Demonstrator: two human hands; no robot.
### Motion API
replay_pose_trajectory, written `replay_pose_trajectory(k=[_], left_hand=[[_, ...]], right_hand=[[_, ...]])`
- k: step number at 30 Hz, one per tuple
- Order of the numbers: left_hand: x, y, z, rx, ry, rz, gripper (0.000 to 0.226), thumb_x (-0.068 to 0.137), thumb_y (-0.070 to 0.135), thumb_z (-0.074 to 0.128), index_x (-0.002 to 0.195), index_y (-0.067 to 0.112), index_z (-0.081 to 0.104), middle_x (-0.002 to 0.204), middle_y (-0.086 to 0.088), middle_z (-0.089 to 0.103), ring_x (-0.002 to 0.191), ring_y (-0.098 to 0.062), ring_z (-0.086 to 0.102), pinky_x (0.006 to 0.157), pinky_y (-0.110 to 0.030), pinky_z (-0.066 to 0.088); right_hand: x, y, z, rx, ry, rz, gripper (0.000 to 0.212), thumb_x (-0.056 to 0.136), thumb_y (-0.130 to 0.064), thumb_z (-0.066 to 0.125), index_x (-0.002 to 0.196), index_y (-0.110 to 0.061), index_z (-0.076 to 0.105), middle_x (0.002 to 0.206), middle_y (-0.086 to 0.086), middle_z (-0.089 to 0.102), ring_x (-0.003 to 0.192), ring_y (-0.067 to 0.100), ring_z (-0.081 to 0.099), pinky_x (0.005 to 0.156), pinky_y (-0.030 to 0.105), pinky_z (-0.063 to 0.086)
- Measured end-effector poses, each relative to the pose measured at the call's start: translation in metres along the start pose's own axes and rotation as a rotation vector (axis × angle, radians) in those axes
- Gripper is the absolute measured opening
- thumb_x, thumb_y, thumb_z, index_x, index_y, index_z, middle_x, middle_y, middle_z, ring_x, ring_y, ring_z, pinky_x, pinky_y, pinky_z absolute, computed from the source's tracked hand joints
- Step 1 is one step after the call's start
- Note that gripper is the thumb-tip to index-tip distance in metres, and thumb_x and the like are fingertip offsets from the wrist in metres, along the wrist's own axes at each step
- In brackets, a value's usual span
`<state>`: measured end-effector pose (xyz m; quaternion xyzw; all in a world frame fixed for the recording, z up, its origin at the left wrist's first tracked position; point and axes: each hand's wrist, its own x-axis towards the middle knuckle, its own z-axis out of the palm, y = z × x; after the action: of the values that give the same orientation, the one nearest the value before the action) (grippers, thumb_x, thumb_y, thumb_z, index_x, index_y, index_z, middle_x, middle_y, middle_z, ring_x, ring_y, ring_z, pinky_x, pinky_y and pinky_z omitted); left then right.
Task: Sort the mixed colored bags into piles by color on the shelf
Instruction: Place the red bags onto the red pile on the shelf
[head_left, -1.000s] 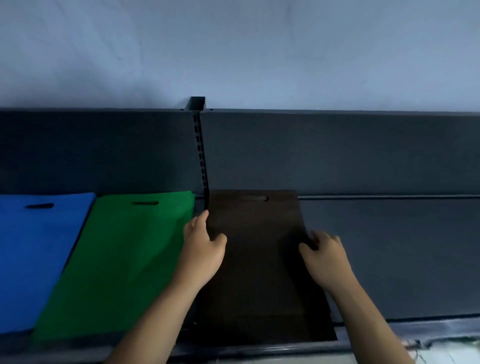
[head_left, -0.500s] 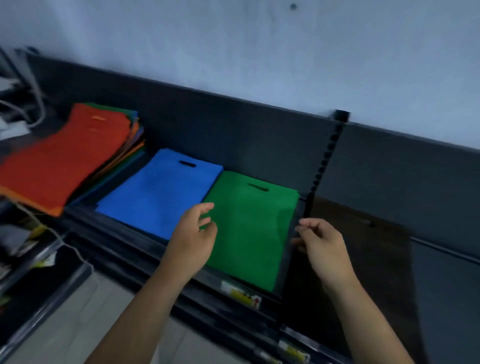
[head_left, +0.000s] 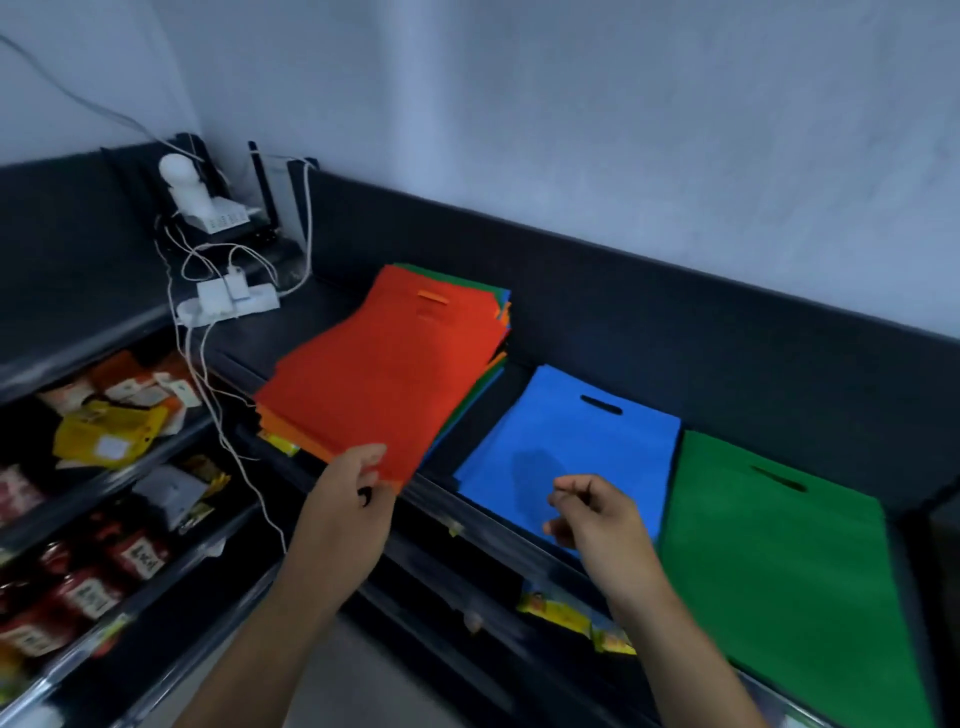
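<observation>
Your left hand (head_left: 347, 506) pinches the near corner of the red bag (head_left: 395, 369), thumb on top, fingers curled under the edge. That red bag tops the mixed stack (head_left: 491, 332), which sits toward the left end of the shelf (head_left: 332, 296); green, blue and orange edges show along the stack's right side. The stack's near edge overhangs the shelf's front lip a little.

Your right hand (head_left: 597, 517) hangs in the air over the front edge of the shelf, fingers loosely curled together, holding nothing. It hovers above the near part of the blue bag (head_left: 571, 447), casting a shadow on it.

The blue bag lies flat just right of the stack, handle slot toward the back wall. The green bag (head_left: 779, 551) lies flat just right of the blue one, edges touching or nearly so, can't tell which.

At the far left corner of the shelf you've got a white power strip (head_left: 228, 304) with plugs and white cables (head_left: 208, 384) trailing down over the front. Behind it, a black router (head_left: 262, 208) and a white gadget (head_left: 184, 187).

Left side, lower shelves hold snack packets (head_left: 104, 436), red and yellow. Yellow price tags (head_left: 566, 613) sit on the shelf's front rail.
</observation>
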<state>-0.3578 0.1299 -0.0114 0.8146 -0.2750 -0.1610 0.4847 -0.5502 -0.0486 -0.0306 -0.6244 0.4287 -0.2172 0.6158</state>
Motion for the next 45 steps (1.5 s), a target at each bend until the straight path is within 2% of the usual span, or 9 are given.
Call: replay_pose_trajectory(k=[6,13,17,20,24,29,34,40,45], left_hand=[[0.081,-0.023,-0.045,0.235,-0.022,0.097,0.052,0.104,0.034,0.052,0.153,0.027,0.038,0.154,0.008,0.038,0.131,-0.004,0.040,0.107,-0.026,0.033],[0.167,-0.029,-0.056,0.397,-0.133,-0.031,0.075,0.101,0.060,0.038,0.163,0.027,0.012,0.172,0.002,0.002,0.157,-0.032,0.005,0.127,-0.051,0.012],[0.174,-0.016,-0.044,0.463,-0.238,0.034,0.071,0.103,0.057,0.039,0.162,0.026,0.015,0.169,0.002,0.018,0.156,-0.023,0.011,0.126,-0.038,0.007],[0.184,-0.016,-0.044,0.442,-0.286,0.115,0.059,0.103,0.055,0.043,0.157,0.034,0.031,0.160,0.011,0.035,0.154,-0.021,0.021,0.126,-0.035,0.013],[0.225,-0.036,-0.066,0.377,-0.123,0.157,0.054,0.102,0.046,0.050,0.151,0.027,0.043,0.153,0.004,0.047,0.143,-0.017,0.040,0.122,-0.042,0.030],[0.266,-0.049,-0.075,0.476,-0.283,0.159,0.062,0.103,0.053,0.042,0.158,0.029,0.029,0.165,0.005,0.031,0.153,-0.023,0.026,0.123,-0.043,0.029],[0.270,-0.037,-0.060,0.443,-0.473,0.255,0.065,0.101,0.062,0.038,0.159,0.036,0.022,0.169,0.013,0.013,0.154,-0.012,0.020,0.123,-0.033,0.026],[0.300,-0.047,-0.072,0.388,-0.380,0.239,0.062,0.101,0.058,0.039,0.157,0.031,0.029,0.170,0.009,0.014,0.153,-0.011,0.023,0.118,-0.032,0.030],[0.301,-0.045,-0.074,0.392,-0.499,0.321,0.064,0.101,0.061,0.038,0.158,0.033,0.026,0.169,0.012,0.015,0.152,-0.009,0.022,0.120,-0.030,0.027]], right_hand=[[0.033,-0.015,0.054,-0.001,0.045,0.019,0.009,0.106,-0.020,0.063,0.108,-0.017,0.072,0.110,0.010,0.070,0.073,0.013,0.073,0.076,0.030,0.062],[0.112,-0.040,0.099,0.069,0.062,0.031,0.020,0.105,-0.025,0.063,0.121,-0.014,0.066,0.113,0.011,0.073,0.069,0.016,0.073,0.065,0.026,0.059],[0.160,-0.048,0.122,0.187,0.038,0.115,0.033,0.099,-0.043,0.071,0.116,-0.015,0.074,0.106,0.002,0.081,0.083,0.015,0.077,0.076,0.032,0.061],[0.189,-0.045,0.131,0.248,0.124,0.108,0.023,0.094,-0.032,0.079,0.111,-0.016,0.079,0.105,0.000,0.084,0.097,0.019,0.080,0.096,0.042,0.062],[0.201,-0.045,0.128,0.269,0.228,0.126,0.018,0.095,-0.019,0.077,0.110,-0.008,0.079,0.100,0.009,0.084,0.092,0.026,0.081,0.092,0.045,0.063],[0.200,-0.048,0.122,0.278,0.339,0.191,0.026,0.094,-0.021,0.076,0.114,-0.006,0.077,0.101,0.015,0.083,0.095,0.034,0.080,0.095,0.055,0.062],[0.189,-0.055,0.132,0.249,0.354,0.199,0.020,0.095,-0.017,0.075,0.111,-0.005,0.077,0.099,0.017,0.083,0.096,0.037,0.079,0.093,0.050,0.062],[0.175,-0.054,0.129,0.291,0.408,0.246,0.022,0.095,-0.013,0.073,0.113,-0.002,0.077,0.102,0.022,0.081,0.099,0.040,0.078,0.092,0.046,0.061],[0.170,-0.058,0.144,0.292,0.434,0.237,0.022,0.095,-0.011,0.073,0.115,-0.003,0.076,0.104,0.019,0.082,0.101,0.038,0.078,0.092,0.044,0.060]])
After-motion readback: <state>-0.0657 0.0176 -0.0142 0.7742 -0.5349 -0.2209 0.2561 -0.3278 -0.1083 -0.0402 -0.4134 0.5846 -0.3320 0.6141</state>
